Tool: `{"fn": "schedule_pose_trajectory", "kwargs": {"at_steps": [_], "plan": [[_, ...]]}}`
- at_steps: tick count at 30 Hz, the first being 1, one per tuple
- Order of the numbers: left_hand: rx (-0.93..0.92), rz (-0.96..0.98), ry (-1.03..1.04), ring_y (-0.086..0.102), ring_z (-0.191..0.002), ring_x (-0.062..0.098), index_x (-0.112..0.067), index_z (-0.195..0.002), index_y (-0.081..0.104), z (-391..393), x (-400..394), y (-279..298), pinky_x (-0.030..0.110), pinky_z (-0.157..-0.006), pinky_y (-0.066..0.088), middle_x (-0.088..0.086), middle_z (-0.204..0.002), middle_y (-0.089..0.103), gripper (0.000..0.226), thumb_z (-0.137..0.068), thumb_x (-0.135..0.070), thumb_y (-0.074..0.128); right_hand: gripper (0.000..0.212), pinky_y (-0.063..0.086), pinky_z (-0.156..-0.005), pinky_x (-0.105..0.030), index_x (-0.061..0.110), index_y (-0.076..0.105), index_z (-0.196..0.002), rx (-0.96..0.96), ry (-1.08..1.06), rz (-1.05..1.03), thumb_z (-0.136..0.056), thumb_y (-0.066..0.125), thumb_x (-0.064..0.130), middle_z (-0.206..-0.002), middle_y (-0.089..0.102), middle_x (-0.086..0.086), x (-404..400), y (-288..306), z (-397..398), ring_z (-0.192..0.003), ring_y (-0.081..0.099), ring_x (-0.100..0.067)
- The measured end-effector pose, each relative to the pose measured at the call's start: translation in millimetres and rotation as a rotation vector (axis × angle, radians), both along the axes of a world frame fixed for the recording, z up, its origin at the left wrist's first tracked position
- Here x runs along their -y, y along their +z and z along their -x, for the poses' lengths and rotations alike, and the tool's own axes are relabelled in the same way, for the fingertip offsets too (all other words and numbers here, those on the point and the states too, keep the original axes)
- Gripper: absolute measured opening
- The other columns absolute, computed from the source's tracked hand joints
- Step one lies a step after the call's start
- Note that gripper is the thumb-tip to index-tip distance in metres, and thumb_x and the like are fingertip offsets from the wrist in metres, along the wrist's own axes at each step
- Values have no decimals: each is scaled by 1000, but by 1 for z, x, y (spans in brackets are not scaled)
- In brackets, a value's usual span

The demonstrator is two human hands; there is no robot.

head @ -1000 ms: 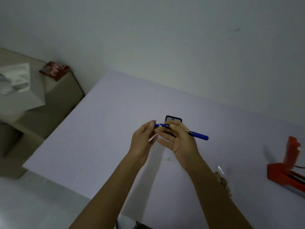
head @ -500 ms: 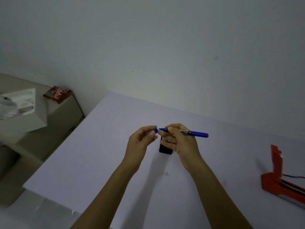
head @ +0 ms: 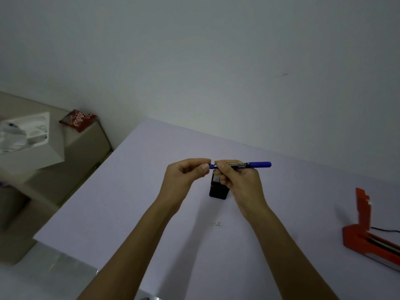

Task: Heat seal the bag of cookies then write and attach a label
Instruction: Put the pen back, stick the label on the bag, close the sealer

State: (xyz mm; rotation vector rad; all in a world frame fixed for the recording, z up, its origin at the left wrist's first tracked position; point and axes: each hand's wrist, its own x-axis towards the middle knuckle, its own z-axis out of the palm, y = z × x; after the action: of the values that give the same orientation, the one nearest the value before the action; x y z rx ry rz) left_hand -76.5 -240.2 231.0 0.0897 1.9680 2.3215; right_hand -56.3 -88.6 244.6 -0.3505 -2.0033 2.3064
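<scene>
Partly hidden black holder (head: pixel 218 192), pen (head: pixel 249 165) gripped

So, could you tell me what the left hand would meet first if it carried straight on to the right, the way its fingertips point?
The left hand would meet the right hand first, since both hold the blue pen between them.

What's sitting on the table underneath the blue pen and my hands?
A black mesh holder stands below the blue pen, its right side covered by the right hand. Its contents cannot be seen. A small white label lies nearer.
</scene>
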Motion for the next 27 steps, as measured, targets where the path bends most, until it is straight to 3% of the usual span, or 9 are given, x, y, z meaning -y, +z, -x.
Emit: {"fn": "schedule_pose_trajectory", "kwargs": {"at_steps": [6,9,12,15,18,21,27], "plan": [[-8,-4,-12,71,-90,15,-12,-98,74,5,-13,-6,20,-78,56,3,-94,76,15,-86,-8,67,10,53,-67,-25,5,73,-91,-22,-18,41,-86,69,13,-73,70,-8,-8,-14,4,-66,64,-14],[-1,187,-117,71,-91,16,-13,-109,71,18,-14,-26,26,-84,57,3,-98,75,21,-88,-13,65,7,52,-65,-25,9,74,-88,59,25,-50,-86,69,14,-66,67,-3,-22,-32,14,-60,59,-12],[33,461,-130,68,-94,12,-19,-127,59,34,-22,-62,26,-85,53,-4,-117,67,39,-89,-29,65,4,51,-60,-24,11,71,-86,184,-53,-146,-86,67,11,-67,67,-2,-40,-67,39,-60,58,-12],[80,681,-80,60,-90,12,-16,-118,63,42,-29,-100,20,-78,43,0,-115,65,30,-91,-28,63,12,53,-64,-30,12,70,-87,352,-80,-219,-89,61,19,-81,73,-10,-57,-106,68,-66,61,-16],[126,850,-184,60,-91,14,-12,-110,67,43,-30,-140,20,-77,42,7,-112,68,23,-91,-24,62,21,53,-66,-32,9,69,-97,490,-19,-238,-92,54,22,-88,72,-9,-65,-138,89,-67,60,-19],[201,942,-266,61,-99,21,-10,-112,65,38,-29,-176,20,-78,43,10,-113,66,24,-91,-21,62,16,49,-57,-25,11,65,-97,488,-6,-286,-93,53,19,-83,70,-6,-68,-159,101,-64,59,-16],[235,1020,-303,59,-101,21,-11,-115,64,23,-37,-224,19,-80,38,9,-113,61,27,-90,-22,64,21,44,-57,-24,0,67,-94,448,-35,-487,-90,61,20,-73,64,-5,-75,-192,112,-70,59,-19]]}}
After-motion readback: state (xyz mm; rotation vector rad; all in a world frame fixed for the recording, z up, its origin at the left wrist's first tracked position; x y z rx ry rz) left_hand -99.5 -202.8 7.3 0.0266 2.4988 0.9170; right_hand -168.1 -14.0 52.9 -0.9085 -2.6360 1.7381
